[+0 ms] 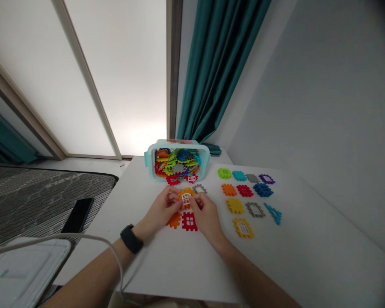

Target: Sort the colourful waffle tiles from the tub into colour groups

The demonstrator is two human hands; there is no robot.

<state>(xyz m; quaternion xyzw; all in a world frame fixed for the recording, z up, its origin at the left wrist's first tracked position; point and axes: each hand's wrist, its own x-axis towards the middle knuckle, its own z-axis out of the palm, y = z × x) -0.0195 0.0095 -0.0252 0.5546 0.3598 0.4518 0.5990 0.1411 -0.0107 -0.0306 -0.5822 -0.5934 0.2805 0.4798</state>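
Note:
My left hand (160, 210) and my right hand (209, 215) pinch opposite sides of a yellow-orange window tile (186, 198), a toothed plastic building piece with a white arched lattice. Beneath the hands, on the white table, lie an orange tile (174, 220) and a red window tile (190, 222). A grey frame tile (199, 188) rests just beyond my right fingertips. Farther back, a light teal tub (206, 160) lies on its side, its opening towards me, full of coloured tiles. Another red tile with a white window (191, 179) is at its lip.
Rows of tiles lie on the right of the table (192, 265), among them a lime tile (224, 173), a dark blue stack (263, 190) and a yellow window tile (243, 228). A pale cable (93, 238) crosses at lower left, near a white lid (28, 265).

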